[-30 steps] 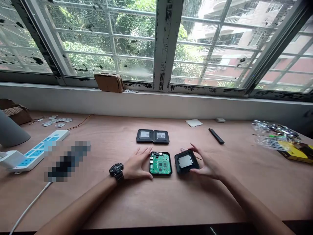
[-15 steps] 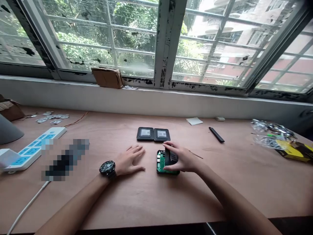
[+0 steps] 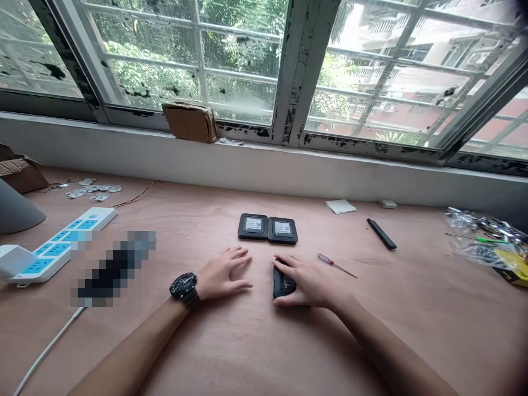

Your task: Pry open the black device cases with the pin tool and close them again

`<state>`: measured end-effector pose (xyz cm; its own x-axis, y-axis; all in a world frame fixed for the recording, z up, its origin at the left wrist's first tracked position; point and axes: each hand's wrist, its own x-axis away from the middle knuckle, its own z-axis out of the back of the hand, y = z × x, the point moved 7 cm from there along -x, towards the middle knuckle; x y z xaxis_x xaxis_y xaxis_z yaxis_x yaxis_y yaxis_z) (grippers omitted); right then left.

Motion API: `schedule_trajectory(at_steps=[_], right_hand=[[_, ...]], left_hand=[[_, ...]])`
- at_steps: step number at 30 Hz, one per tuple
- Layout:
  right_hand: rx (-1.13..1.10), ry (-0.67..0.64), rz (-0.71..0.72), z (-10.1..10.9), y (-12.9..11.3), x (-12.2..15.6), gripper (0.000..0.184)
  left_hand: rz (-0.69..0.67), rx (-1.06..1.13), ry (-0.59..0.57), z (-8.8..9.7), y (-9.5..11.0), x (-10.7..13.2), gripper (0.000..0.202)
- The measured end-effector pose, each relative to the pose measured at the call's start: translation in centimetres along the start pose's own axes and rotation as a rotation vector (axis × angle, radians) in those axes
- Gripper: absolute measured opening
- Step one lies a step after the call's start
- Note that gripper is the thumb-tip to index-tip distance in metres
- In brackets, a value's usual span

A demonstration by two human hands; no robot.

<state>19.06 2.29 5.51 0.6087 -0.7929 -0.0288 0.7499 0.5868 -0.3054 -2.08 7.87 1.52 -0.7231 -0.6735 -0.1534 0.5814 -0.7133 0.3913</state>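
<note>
Cupping a black case on the wood table, the right hand grips it with bent fingers. The left hand lies open and flat nearby, holding nothing, with a black watch on its wrist. Two black square boxes sit side by side ahead, and a small screwdriver lies near the right hand.

Black square device casing, lying flat on the plywood bench top, largely covered by the right hand, which rests over it and wraps its sides. Only the left edge and a narrow strip of the dark upper face are exposed. Markings and fastenings not legible from here
</note>
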Motion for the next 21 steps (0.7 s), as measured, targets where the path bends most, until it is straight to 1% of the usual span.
schedule_trajectory(at_steps=[8, 11, 15, 19, 21], right_hand=[[-0.044, 0.017, 0.02, -0.2, 0.2, 0.4, 0.098], [-0.066, 0.023, 0.013, -0.6, 0.3, 0.5, 0.097], [-0.105, -0.001, -0.002, -1.2, 0.5, 0.3, 0.1], [-0.133, 0.032, 0.021, -0.6, 1.0, 0.6, 0.101], [-0.101, 0.078, 0.038, -0.2, 1.5, 1.5, 0.104]], left_hand=[[0.023, 0.015, -0.006, 0.0, 0.1, -0.1, 0.076], [0.029, 0.008, -0.011, 0.0, 0.2, -0.1, 0.076], [0.016, 0.005, -0.008, 0.0, 0.3, -0.1, 0.074], [-0.007, 0.006, 0.025, 0.6, 0.3, -0.1, 0.071], [-0.014, -0.004, 0.057, 1.0, 0.9, -0.1, 0.063]])
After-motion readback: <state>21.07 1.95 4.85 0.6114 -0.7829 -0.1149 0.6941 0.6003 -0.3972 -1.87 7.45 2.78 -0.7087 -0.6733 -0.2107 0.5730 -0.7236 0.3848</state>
